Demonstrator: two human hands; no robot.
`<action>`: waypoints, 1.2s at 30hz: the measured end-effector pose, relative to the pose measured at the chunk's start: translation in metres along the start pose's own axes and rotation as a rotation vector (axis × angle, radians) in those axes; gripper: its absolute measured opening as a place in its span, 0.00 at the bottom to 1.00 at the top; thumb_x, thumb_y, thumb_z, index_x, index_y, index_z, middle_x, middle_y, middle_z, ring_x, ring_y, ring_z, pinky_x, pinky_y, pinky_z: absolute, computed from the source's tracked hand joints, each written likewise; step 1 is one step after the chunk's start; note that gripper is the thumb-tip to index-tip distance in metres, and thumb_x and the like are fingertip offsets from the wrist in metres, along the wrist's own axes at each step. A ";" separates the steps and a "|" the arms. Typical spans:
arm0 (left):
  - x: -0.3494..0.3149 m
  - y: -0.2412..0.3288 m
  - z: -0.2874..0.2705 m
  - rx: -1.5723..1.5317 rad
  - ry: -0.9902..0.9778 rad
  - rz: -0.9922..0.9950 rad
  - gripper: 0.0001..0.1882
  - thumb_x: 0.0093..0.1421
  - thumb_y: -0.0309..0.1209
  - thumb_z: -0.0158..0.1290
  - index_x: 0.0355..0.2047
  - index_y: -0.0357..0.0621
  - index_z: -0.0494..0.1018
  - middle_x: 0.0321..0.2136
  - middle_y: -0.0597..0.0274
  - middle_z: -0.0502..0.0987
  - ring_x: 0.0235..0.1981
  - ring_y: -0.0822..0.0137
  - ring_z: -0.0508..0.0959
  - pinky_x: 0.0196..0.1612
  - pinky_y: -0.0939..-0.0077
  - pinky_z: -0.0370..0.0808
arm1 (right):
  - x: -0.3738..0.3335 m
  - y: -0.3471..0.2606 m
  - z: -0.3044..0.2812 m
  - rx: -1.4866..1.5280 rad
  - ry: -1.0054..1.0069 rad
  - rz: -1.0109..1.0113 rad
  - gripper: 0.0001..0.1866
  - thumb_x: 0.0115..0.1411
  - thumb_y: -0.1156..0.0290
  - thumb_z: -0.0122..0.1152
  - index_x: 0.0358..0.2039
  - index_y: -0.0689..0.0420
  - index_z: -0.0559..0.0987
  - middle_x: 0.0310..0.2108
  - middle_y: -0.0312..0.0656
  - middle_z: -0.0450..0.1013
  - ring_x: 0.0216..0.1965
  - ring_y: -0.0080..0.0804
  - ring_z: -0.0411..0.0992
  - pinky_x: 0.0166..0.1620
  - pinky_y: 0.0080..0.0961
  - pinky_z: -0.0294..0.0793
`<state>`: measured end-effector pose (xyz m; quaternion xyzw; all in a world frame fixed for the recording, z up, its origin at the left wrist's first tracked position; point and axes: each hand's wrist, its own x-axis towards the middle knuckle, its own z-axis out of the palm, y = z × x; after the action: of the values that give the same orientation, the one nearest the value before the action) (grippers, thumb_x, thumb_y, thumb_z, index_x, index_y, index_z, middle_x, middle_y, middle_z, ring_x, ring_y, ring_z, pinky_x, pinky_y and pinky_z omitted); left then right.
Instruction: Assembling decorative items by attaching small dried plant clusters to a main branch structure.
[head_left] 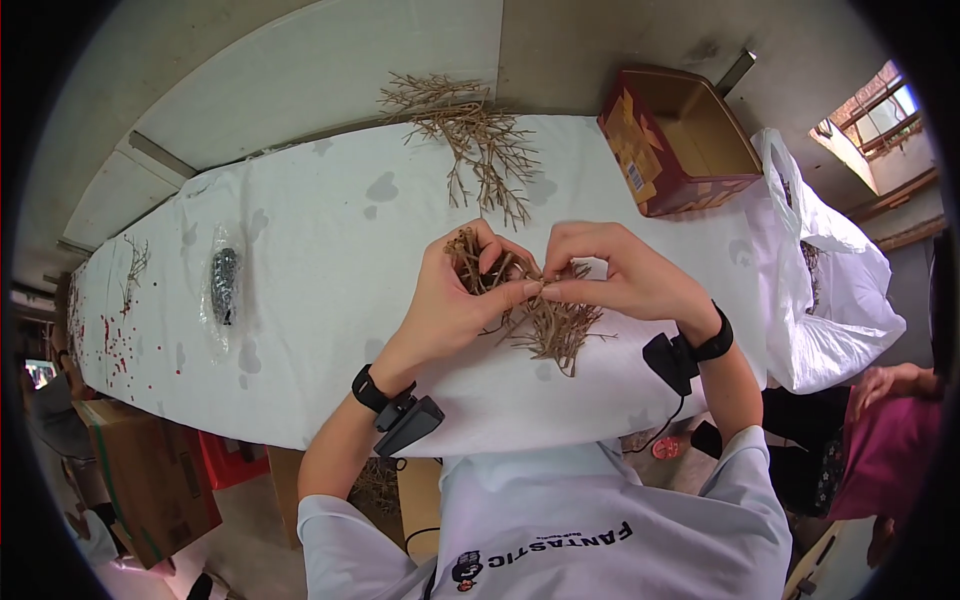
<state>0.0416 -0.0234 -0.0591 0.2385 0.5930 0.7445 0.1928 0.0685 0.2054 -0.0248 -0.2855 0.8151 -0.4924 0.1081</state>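
Note:
Above the white tablecloth, both my hands hold a small bunch of dry brown twigs [556,335]. My left hand [450,295] is closed around the stem ends, which poke out past its fingers. From the other side my right hand [625,272] pinches at the bunch, its thumb and fingertips meeting my left thumb. Whatever is between those fingertips is too small to make out. The branching tips fan out below my hands, toward me. Farther back on the table lies a loose pile of similar branched twigs [478,135].
An open dark red and gold box [650,150] stands at the back right, beside a white plastic bag [840,300] with twigs inside. On the left lie a dark clear-wrapped item [224,285] and scattered red bits [115,345]. Another person's hand [885,385] is at right.

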 end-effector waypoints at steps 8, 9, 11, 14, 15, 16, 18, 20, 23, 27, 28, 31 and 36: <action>0.001 -0.004 -0.011 -0.221 0.028 -0.074 0.22 0.53 0.18 0.61 0.27 0.47 0.55 0.31 0.58 0.79 0.31 0.78 0.75 0.34 0.82 0.74 | 0.014 -0.019 -0.001 0.232 0.026 0.372 0.07 0.63 0.74 0.62 0.38 0.63 0.75 0.29 0.31 0.72 0.31 0.16 0.68 0.36 0.20 0.69; 0.001 -0.006 -0.011 -0.221 0.033 -0.071 0.22 0.53 0.18 0.61 0.27 0.47 0.55 0.31 0.58 0.79 0.31 0.78 0.75 0.34 0.82 0.74 | 0.015 -0.019 -0.001 0.231 0.021 0.370 0.07 0.63 0.74 0.62 0.38 0.63 0.75 0.29 0.31 0.72 0.31 0.16 0.68 0.36 0.20 0.69; 0.001 -0.007 -0.010 -0.261 0.076 -0.094 0.22 0.53 0.19 0.61 0.27 0.47 0.55 0.31 0.59 0.79 0.30 0.78 0.75 0.32 0.81 0.73 | 0.017 -0.017 -0.001 0.140 0.080 0.303 0.07 0.62 0.74 0.63 0.38 0.63 0.75 0.29 0.32 0.73 0.31 0.18 0.69 0.37 0.20 0.69; 0.003 -0.005 -0.010 -0.248 0.119 -0.100 0.22 0.53 0.20 0.62 0.27 0.47 0.55 0.31 0.59 0.79 0.29 0.77 0.76 0.31 0.81 0.73 | 0.019 -0.013 -0.001 0.044 0.132 0.203 0.08 0.62 0.74 0.63 0.37 0.63 0.75 0.30 0.34 0.74 0.31 0.19 0.70 0.37 0.21 0.70; 0.003 -0.004 -0.010 -0.214 0.140 -0.096 0.22 0.53 0.20 0.62 0.27 0.48 0.55 0.30 0.60 0.78 0.29 0.77 0.76 0.30 0.81 0.74 | 0.019 -0.011 -0.002 -0.007 0.154 0.137 0.08 0.61 0.74 0.63 0.37 0.63 0.75 0.29 0.34 0.74 0.30 0.20 0.70 0.38 0.21 0.70; 0.004 -0.004 -0.010 -0.181 0.161 -0.091 0.23 0.53 0.20 0.63 0.27 0.48 0.55 0.30 0.60 0.78 0.29 0.77 0.76 0.30 0.81 0.74 | 0.020 -0.010 -0.002 -0.057 0.176 0.072 0.08 0.61 0.74 0.63 0.37 0.63 0.75 0.29 0.35 0.74 0.30 0.21 0.70 0.38 0.22 0.71; 0.004 -0.003 -0.013 -0.226 0.159 -0.137 0.23 0.53 0.21 0.64 0.27 0.48 0.55 0.30 0.60 0.78 0.29 0.76 0.77 0.30 0.80 0.74 | 0.020 -0.011 -0.002 -0.064 0.175 0.088 0.08 0.61 0.74 0.63 0.37 0.64 0.75 0.29 0.36 0.74 0.31 0.22 0.70 0.38 0.22 0.71; 0.004 -0.002 -0.017 -0.318 0.150 -0.231 0.23 0.53 0.21 0.64 0.26 0.48 0.55 0.29 0.60 0.77 0.30 0.76 0.78 0.30 0.79 0.75 | 0.020 -0.013 0.001 -0.078 0.177 0.123 0.07 0.61 0.74 0.62 0.37 0.64 0.75 0.30 0.38 0.74 0.31 0.23 0.71 0.39 0.23 0.71; 0.003 -0.010 -0.012 -0.251 0.183 -0.169 0.23 0.54 0.18 0.62 0.26 0.49 0.55 0.30 0.61 0.76 0.30 0.75 0.78 0.31 0.81 0.74 | 0.022 -0.016 0.015 -0.130 0.218 0.084 0.06 0.62 0.76 0.60 0.37 0.64 0.74 0.30 0.38 0.75 0.32 0.24 0.71 0.39 0.23 0.71; 0.004 -0.010 -0.005 -0.166 0.219 -0.077 0.22 0.57 0.17 0.60 0.25 0.48 0.55 0.29 0.63 0.75 0.30 0.75 0.77 0.32 0.82 0.74 | 0.029 -0.002 0.022 -0.195 0.329 -0.055 0.05 0.65 0.77 0.55 0.38 0.64 0.71 0.30 0.38 0.74 0.32 0.23 0.70 0.39 0.23 0.71; 0.004 -0.009 -0.005 -0.140 0.228 -0.047 0.21 0.58 0.18 0.59 0.25 0.48 0.55 0.29 0.63 0.75 0.30 0.75 0.77 0.32 0.82 0.74 | 0.030 0.000 0.023 -0.215 0.374 -0.116 0.04 0.65 0.77 0.54 0.38 0.64 0.69 0.29 0.38 0.74 0.31 0.23 0.70 0.39 0.23 0.71; 0.005 -0.010 -0.010 -0.035 0.197 -0.061 0.18 0.60 0.18 0.57 0.26 0.44 0.56 0.27 0.62 0.75 0.30 0.75 0.77 0.31 0.79 0.73 | 0.026 -0.009 0.018 0.077 0.267 0.161 0.03 0.67 0.78 0.51 0.38 0.63 0.68 0.27 0.37 0.72 0.30 0.22 0.68 0.36 0.21 0.69; 0.007 -0.021 -0.021 0.351 0.125 0.058 0.16 0.62 0.15 0.52 0.25 0.42 0.56 0.25 0.61 0.75 0.29 0.73 0.77 0.31 0.77 0.74 | 0.025 -0.005 0.014 0.215 0.206 0.280 0.05 0.68 0.75 0.51 0.38 0.64 0.68 0.24 0.33 0.69 0.26 0.17 0.64 0.30 0.18 0.64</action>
<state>0.0236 -0.0319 -0.0826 0.2386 0.7174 0.6484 0.0893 0.0565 0.1794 -0.0250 -0.1044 0.7963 -0.5834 0.1213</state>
